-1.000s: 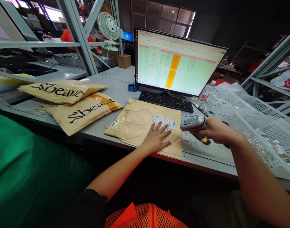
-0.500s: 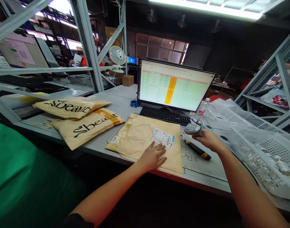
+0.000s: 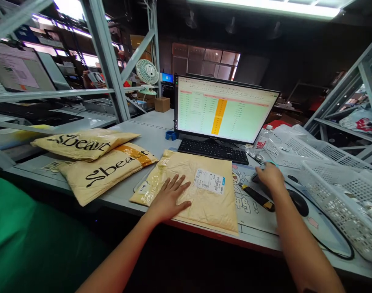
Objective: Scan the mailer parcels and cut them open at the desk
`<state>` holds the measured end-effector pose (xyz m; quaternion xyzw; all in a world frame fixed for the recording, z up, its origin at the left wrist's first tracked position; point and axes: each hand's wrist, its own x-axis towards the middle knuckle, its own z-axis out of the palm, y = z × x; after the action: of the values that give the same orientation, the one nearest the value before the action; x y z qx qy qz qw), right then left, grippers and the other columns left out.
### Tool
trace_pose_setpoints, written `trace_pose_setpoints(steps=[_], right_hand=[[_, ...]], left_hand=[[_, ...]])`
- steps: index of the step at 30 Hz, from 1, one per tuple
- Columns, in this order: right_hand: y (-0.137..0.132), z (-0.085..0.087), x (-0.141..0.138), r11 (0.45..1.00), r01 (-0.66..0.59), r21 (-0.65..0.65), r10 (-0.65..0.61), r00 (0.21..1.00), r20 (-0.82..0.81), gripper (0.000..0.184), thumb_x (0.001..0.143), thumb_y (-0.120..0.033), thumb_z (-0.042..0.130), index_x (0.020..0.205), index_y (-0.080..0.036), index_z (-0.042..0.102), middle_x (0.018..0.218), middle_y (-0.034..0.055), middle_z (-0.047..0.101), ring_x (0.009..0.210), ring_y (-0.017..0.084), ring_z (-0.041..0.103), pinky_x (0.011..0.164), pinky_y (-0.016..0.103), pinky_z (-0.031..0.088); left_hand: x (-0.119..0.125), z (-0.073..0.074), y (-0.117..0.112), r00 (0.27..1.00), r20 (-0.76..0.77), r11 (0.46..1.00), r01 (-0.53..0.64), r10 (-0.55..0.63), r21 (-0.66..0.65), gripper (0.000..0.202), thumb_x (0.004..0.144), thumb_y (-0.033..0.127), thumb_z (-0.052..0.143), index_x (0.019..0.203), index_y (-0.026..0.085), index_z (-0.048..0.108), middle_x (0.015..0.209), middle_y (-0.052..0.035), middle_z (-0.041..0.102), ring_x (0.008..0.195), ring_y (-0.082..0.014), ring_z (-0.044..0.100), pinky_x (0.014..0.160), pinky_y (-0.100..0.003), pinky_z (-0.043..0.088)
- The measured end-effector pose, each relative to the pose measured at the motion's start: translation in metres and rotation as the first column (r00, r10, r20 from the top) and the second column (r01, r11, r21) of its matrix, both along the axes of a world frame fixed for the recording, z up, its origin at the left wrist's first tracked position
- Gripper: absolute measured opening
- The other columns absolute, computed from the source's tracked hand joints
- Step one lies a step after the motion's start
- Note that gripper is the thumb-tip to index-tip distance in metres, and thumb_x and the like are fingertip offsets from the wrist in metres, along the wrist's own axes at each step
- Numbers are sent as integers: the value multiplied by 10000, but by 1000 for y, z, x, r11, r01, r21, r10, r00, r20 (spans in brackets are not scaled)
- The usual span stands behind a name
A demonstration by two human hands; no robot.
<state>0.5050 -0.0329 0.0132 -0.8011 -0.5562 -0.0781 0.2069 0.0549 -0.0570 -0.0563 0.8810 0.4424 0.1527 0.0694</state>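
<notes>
head view: the left hand (image 3: 169,199) lies palm down on a tan parcel (image 3: 210,213), its grip flat, fingers spread apart and clamped on nothing. the parcel lies flat at the near edge of the surface (image 3: 153,128), just in front of the keyboard (image 3: 213,150), with a white label (image 3: 209,181) facing up to the right of the left hand's fingers. the right hand (image 3: 270,177) is over a scanner (image 3: 257,177), which it mostly hides; blur and cover mean i cannot tell whether that grip is clamped on it. a yellow-and-black cutter (image 3: 257,197) lies between the parcel and the right forearm, and a mouse (image 3: 299,202) sits just beyond that forearm. left of the parcel, the upper bag (image 3: 120,139) overlaps the lower bag (image 3: 82,191). the monitor (image 3: 201,112) stands behind the keyboard, and a white basket (image 3: 332,201) is at the right.
</notes>
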Motion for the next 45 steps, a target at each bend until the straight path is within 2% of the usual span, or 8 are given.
trace_pose_setpoints(steps=[4, 9, 16, 22, 28, 33, 40, 45], right_hand=[[58, -3, -53, 988, -149, 39, 150, 989, -6, 569, 993, -351, 489, 1487, -75, 543, 1381, 212, 624, 1286, 326, 566, 1127, 421, 428], [97, -45, -97, 991, -134, -1, 134, 991, -28, 598, 1001, -277, 443, 1553, -48, 441, 1507, 232, 512, 1434, 349, 388, 1187, 479, 338], [105, -70, -92, 992, -99, -72, 99, 995, -4, 640, 1027, -337, 407, 1605, -67, 364, 1601, 235, 397, 1527, 366, 246, 1219, 564, 252], [111, -71, -87, 982, -120, -148, 129, 990, 49, 678, 1023, -278, 350, 1669, -92, 257, 1688, 199, 278, 1593, 327, 114, 1247, 593, 197], [114, -55, -89, 957, -184, -222, 199, 979, 45, 665, 992, -270, 440, 1636, -124, 366, 1659, 193, 360, 1584, 363, 176, 1232, 672, 196], [75, -27, -61, 962, -260, -83, 265, 962, 59, 660, 1002, -388, 445, 1593, -95, 411, 1635, 171, 405, 1541, 305, 316, 1265, 520, 270], [-79, -56, 108, 906, -208, 369, 140, 969, 202, 580, 940, -579, 444, 1272, -164, 676, 1267, 198, 680, 1222, 393, 629, 1116, 547, 478], [-137, -68, 106, 870, -294, 396, 209, 947, 243, 448, 973, -520, 502, 1268, -231, 676, 1319, 146, 667, 1230, 346, 634, 1128, 504, 480]], left_hand=[[0, 1, 3, 1000, -10, 1000, -6, 6, -15, 734, 991, 652, 552, 1630, 319, 407, 1749, -22, 192, 1638, -320, 126, 1332, -580, 153], [-2, 1, 2, 1000, -21, 1000, -8, 7, -12, 725, 998, 663, 534, 1630, 333, 401, 1750, -3, 193, 1639, -307, 134, 1336, -565, 153], [-1, 0, 2, 1000, -4, 1000, -11, 11, 0, 720, 996, 671, 528, 1628, 350, 402, 1752, 7, 181, 1641, -302, 126, 1338, -568, 147], [-1, 0, 0, 999, 32, 1000, -16, 17, -11, 713, 987, 663, 551, 1620, 362, 417, 1749, 9, 193, 1639, -307, 135, 1339, -561, 145], [-2, 5, -2, 1000, 20, 999, -13, 14, -40, 722, 988, 664, 549, 1622, 346, 415, 1751, 1, 187, 1641, -301, 122, 1340, -556, 136], [-4, 4, -2, 999, 42, 1000, -4, 5, -16, 717, 986, 665, 554, 1617, 352, 422, 1748, -11, 210, 1638, -303, 142, 1334, -559, 157], [-2, -2, 0, 998, 66, 1000, -17, 15, 22, 706, 973, 639, 590, 1603, 353, 447, 1741, -17, 242, 1633, -306, 170, 1333, -560, 169], [-2, -8, 4, 998, 67, 998, 1, -5, 61, 694, 982, 648, 566, 1597, 343, 460, 1738, -21, 255, 1629, -316, 183, 1327, -569, 183]])
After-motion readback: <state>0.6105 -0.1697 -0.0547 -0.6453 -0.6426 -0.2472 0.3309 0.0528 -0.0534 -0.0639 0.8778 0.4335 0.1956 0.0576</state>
